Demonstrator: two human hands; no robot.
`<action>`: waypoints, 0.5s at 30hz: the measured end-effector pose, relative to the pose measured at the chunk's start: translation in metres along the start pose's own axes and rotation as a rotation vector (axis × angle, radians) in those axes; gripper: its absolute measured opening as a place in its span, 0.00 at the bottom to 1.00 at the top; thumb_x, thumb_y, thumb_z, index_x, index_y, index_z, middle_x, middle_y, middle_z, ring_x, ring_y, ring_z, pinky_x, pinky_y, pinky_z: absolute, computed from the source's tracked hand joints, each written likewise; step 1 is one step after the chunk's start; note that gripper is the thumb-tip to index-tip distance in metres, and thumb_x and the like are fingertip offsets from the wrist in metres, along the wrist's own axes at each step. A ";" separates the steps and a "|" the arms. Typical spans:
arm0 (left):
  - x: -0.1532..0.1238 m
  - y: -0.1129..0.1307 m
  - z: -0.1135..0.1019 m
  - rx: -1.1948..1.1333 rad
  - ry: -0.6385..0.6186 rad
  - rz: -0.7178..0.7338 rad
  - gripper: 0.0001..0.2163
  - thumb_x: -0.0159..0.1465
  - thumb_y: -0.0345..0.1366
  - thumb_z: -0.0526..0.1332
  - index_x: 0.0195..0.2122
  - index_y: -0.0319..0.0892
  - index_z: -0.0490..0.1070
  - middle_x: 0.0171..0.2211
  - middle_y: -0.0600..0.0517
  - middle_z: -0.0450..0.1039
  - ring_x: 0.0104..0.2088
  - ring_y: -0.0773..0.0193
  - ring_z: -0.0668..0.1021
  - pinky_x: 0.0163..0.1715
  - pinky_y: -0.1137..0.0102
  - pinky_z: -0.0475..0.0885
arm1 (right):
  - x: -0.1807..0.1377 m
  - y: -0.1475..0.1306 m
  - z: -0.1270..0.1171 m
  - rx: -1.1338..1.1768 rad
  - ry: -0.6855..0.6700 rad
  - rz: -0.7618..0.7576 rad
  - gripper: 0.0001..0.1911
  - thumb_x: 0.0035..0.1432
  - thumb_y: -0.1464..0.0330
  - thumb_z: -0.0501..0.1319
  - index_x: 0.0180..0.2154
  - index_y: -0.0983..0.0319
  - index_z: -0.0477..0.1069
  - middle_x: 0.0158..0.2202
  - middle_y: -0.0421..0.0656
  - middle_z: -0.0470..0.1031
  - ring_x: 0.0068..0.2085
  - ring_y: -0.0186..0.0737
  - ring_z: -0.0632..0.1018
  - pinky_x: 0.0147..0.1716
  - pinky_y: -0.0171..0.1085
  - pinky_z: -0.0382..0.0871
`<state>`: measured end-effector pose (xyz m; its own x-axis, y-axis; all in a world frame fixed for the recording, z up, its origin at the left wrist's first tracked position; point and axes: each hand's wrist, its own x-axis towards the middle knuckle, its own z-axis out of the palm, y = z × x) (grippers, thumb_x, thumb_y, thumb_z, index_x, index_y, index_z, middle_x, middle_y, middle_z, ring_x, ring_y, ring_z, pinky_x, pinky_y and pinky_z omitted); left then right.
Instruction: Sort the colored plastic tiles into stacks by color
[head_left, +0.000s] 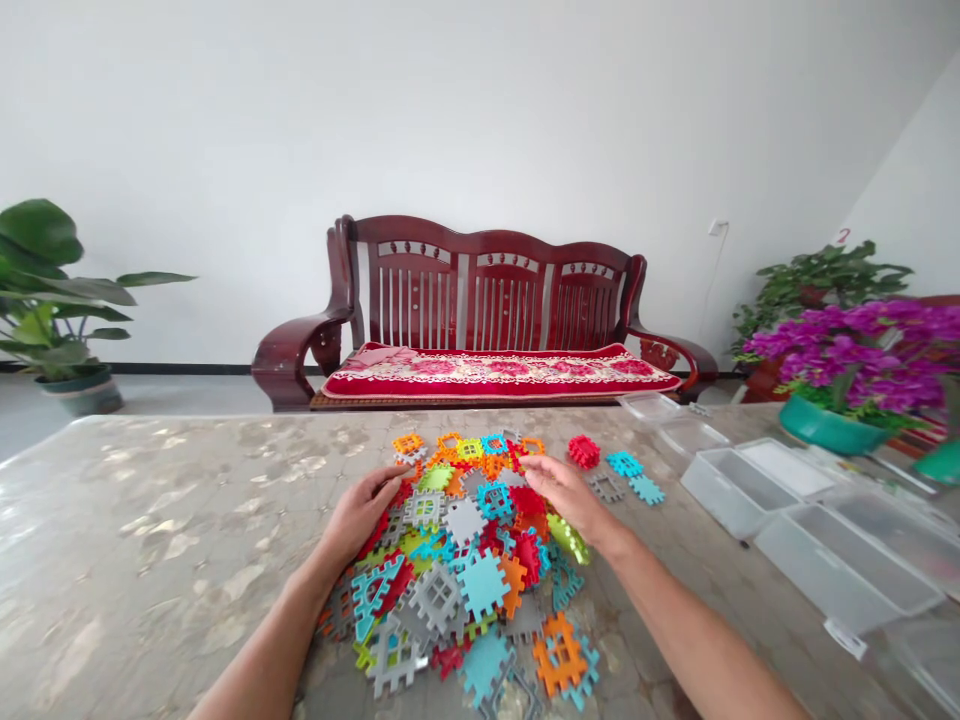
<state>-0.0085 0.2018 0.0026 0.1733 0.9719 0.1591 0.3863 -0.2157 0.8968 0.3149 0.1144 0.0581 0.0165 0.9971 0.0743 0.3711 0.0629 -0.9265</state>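
A loose heap of interlocking plastic building tiles [463, 522] lies on the table in front of me. They are grey, turquoise, orange, red and lime green; some are solid squares, others have window-like cutouts. My left hand [365, 505] rests against the heap's left side, its fingers stretched out and holding nothing I can see. On the opposite side, my right hand [564, 492] reaches in with extended fingers, close to a red tile [527, 500]. A lime green tile [568, 538] leans just below that hand. The undersides of both hands are hidden.
Right of the heap lie a red tile cluster [583, 451], a grey frame tile [606, 488] and turquoise tiles [646, 489]. Clear plastic boxes [847, 565] line the table's right side, near purple flowers in a green pot [834, 425]. A wooden bench [504, 290] stands behind the table.
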 end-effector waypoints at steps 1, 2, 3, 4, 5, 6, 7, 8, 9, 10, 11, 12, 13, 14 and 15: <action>0.000 0.000 0.000 0.000 0.000 0.000 0.27 0.58 0.57 0.59 0.48 0.42 0.79 0.48 0.48 0.81 0.49 0.50 0.79 0.55 0.60 0.69 | 0.000 0.002 -0.004 0.002 -0.005 0.009 0.23 0.58 0.55 0.60 0.51 0.59 0.74 0.53 0.47 0.77 0.54 0.46 0.76 0.57 0.47 0.67; 0.000 -0.001 0.000 0.004 0.000 0.000 0.27 0.58 0.57 0.59 0.48 0.42 0.79 0.48 0.48 0.81 0.50 0.50 0.79 0.55 0.60 0.69 | -0.001 0.005 -0.009 0.006 -0.016 0.013 0.23 0.57 0.56 0.61 0.51 0.59 0.74 0.54 0.47 0.77 0.55 0.46 0.76 0.57 0.48 0.66; 0.001 -0.001 0.000 0.011 -0.001 0.001 0.27 0.58 0.57 0.59 0.48 0.42 0.79 0.48 0.48 0.81 0.50 0.50 0.79 0.55 0.60 0.69 | -0.002 0.008 -0.014 0.006 -0.025 0.014 0.23 0.55 0.57 0.62 0.51 0.59 0.74 0.54 0.48 0.76 0.55 0.47 0.75 0.57 0.48 0.66; 0.001 -0.001 0.000 0.016 -0.002 0.004 0.27 0.58 0.57 0.59 0.48 0.42 0.79 0.48 0.48 0.81 0.50 0.50 0.79 0.55 0.60 0.69 | -0.004 0.011 -0.018 -0.005 -0.030 0.015 0.23 0.53 0.59 0.63 0.51 0.60 0.74 0.55 0.48 0.76 0.55 0.47 0.75 0.57 0.48 0.67; 0.001 -0.001 0.000 0.020 -0.003 0.009 0.27 0.58 0.57 0.59 0.48 0.42 0.79 0.48 0.48 0.81 0.50 0.50 0.79 0.55 0.60 0.69 | -0.006 0.014 -0.022 -0.032 -0.032 0.017 0.24 0.52 0.61 0.64 0.51 0.60 0.74 0.55 0.48 0.76 0.56 0.48 0.75 0.56 0.48 0.67; 0.000 -0.001 0.000 0.022 -0.004 0.016 0.27 0.58 0.57 0.58 0.48 0.42 0.79 0.48 0.48 0.81 0.50 0.50 0.79 0.55 0.60 0.69 | -0.008 0.017 -0.025 -0.075 -0.030 0.022 0.25 0.50 0.64 0.64 0.51 0.60 0.74 0.55 0.47 0.76 0.55 0.48 0.75 0.55 0.48 0.68; 0.000 -0.002 0.000 0.021 -0.004 0.021 0.26 0.59 0.56 0.58 0.49 0.42 0.79 0.48 0.48 0.81 0.50 0.50 0.79 0.55 0.60 0.69 | -0.010 0.020 -0.027 -0.133 -0.025 0.024 0.25 0.49 0.65 0.64 0.52 0.59 0.74 0.54 0.47 0.76 0.55 0.48 0.75 0.54 0.48 0.68; 0.000 -0.002 0.000 0.021 -0.004 0.025 0.26 0.59 0.56 0.58 0.49 0.43 0.79 0.48 0.48 0.81 0.50 0.50 0.79 0.55 0.60 0.69 | -0.012 0.023 -0.028 -0.204 -0.023 0.023 0.26 0.48 0.67 0.64 0.52 0.59 0.74 0.53 0.47 0.77 0.54 0.48 0.75 0.54 0.48 0.69; 0.000 -0.003 0.000 0.021 -0.004 0.027 0.26 0.59 0.56 0.58 0.49 0.43 0.79 0.48 0.48 0.81 0.50 0.50 0.79 0.55 0.60 0.69 | -0.014 0.025 -0.028 -0.277 -0.025 0.012 0.27 0.47 0.68 0.65 0.52 0.59 0.74 0.53 0.47 0.77 0.53 0.48 0.76 0.54 0.48 0.69; 0.000 -0.003 0.000 0.022 -0.005 0.028 0.26 0.59 0.56 0.58 0.49 0.43 0.79 0.48 0.48 0.81 0.50 0.50 0.78 0.55 0.60 0.69 | -0.015 0.027 -0.026 -0.346 -0.026 -0.005 0.28 0.47 0.68 0.65 0.53 0.59 0.74 0.53 0.47 0.76 0.53 0.48 0.76 0.54 0.48 0.68; 0.000 -0.004 0.000 0.025 -0.005 0.027 0.25 0.59 0.56 0.58 0.49 0.43 0.78 0.49 0.48 0.80 0.51 0.50 0.78 0.55 0.60 0.68 | -0.015 0.029 -0.024 -0.401 -0.025 -0.025 0.30 0.47 0.69 0.65 0.55 0.59 0.73 0.54 0.47 0.76 0.53 0.48 0.76 0.54 0.48 0.68; 0.001 -0.004 0.000 0.028 -0.005 0.026 0.25 0.59 0.55 0.58 0.49 0.43 0.78 0.49 0.48 0.80 0.51 0.50 0.78 0.55 0.60 0.68 | -0.016 0.030 -0.021 -0.445 -0.021 -0.046 0.30 0.47 0.69 0.65 0.56 0.59 0.73 0.55 0.48 0.76 0.54 0.48 0.75 0.55 0.48 0.67; 0.001 -0.004 0.000 0.031 -0.004 0.024 0.26 0.59 0.56 0.58 0.49 0.43 0.78 0.49 0.48 0.80 0.51 0.50 0.78 0.56 0.60 0.68 | -0.015 0.031 -0.018 -0.480 -0.010 -0.066 0.30 0.48 0.69 0.64 0.56 0.59 0.73 0.56 0.48 0.75 0.54 0.49 0.75 0.56 0.48 0.66; 0.001 -0.004 -0.001 0.032 -0.002 0.022 0.26 0.59 0.56 0.58 0.49 0.43 0.79 0.49 0.48 0.80 0.51 0.50 0.78 0.56 0.60 0.68 | -0.014 0.031 -0.015 -0.508 0.005 -0.081 0.28 0.50 0.68 0.64 0.55 0.59 0.73 0.55 0.47 0.76 0.54 0.49 0.75 0.56 0.48 0.66; 0.001 -0.003 -0.001 0.033 0.000 0.019 0.26 0.59 0.56 0.58 0.48 0.43 0.79 0.49 0.48 0.80 0.51 0.50 0.78 0.55 0.60 0.68 | -0.013 0.031 -0.013 -0.528 0.025 -0.092 0.24 0.53 0.67 0.62 0.53 0.59 0.75 0.52 0.47 0.78 0.53 0.48 0.76 0.55 0.47 0.67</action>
<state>-0.0102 0.2035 0.0002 0.1809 0.9676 0.1760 0.4126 -0.2371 0.8795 0.3382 0.1029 0.0327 -0.0184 0.9868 0.1607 0.7887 0.1131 -0.6043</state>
